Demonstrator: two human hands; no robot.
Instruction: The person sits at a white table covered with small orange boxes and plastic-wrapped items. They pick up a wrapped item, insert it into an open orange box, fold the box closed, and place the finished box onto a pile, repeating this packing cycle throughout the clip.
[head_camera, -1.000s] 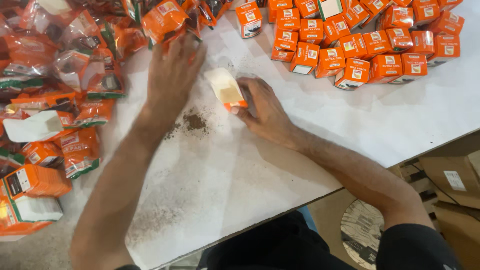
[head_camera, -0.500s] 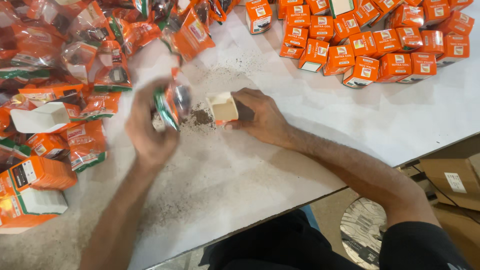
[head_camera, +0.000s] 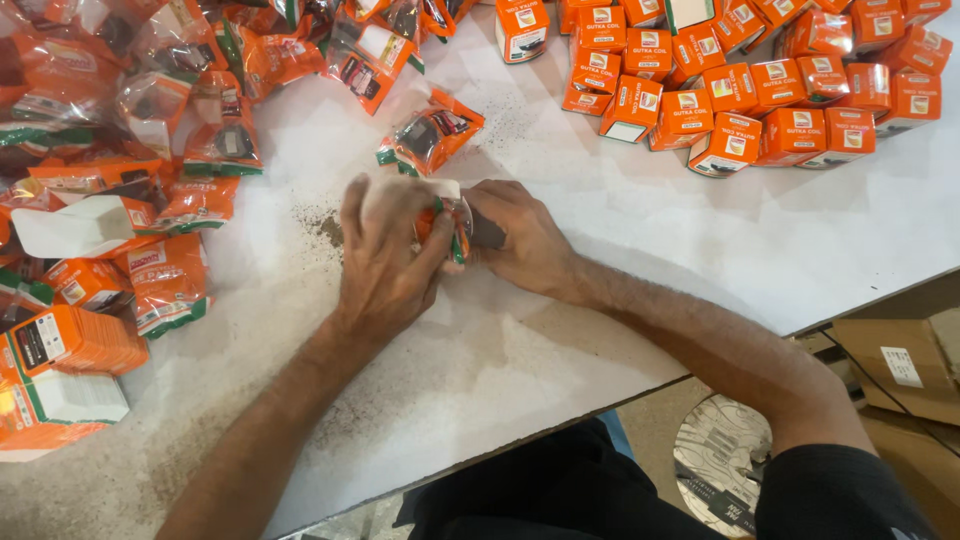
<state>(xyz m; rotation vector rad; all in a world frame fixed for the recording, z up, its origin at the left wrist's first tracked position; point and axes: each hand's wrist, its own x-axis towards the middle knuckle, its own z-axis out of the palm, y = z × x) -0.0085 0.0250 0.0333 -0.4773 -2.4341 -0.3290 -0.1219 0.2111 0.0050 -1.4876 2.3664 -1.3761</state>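
Left hand (head_camera: 385, 255): the grip is closed over a small orange pouch (head_camera: 445, 222) with clear film and a green edge. The palm faces down, the fingers curl over the top of the pouch and the thumb presses its near side. The forearm runs up from the lower left, and the wrist is nearly straight.

The pouch sits between the two grips, just above the white surface (head_camera: 640, 250). It meets the open end of a small white carton (head_camera: 440, 190), of which only the top edge shows past the left fingers.

Right hand (head_camera: 520, 235): the grip is narrow and closed on the right side of the carton and pouch, with the fingertips pointing left, touching the left hand. The knuckles are up, and the forearm lies across the surface from the lower right.

Just left of the left grip, dark crumbs (head_camera: 325, 225) are scattered on the surface. Well left of it lies a heap of filled pouches (head_camera: 150, 110). Just above both grips lies one loose pouch (head_camera: 430, 130). Well to the upper right of the right grip stand rows of closed orange cartons (head_camera: 740, 90).
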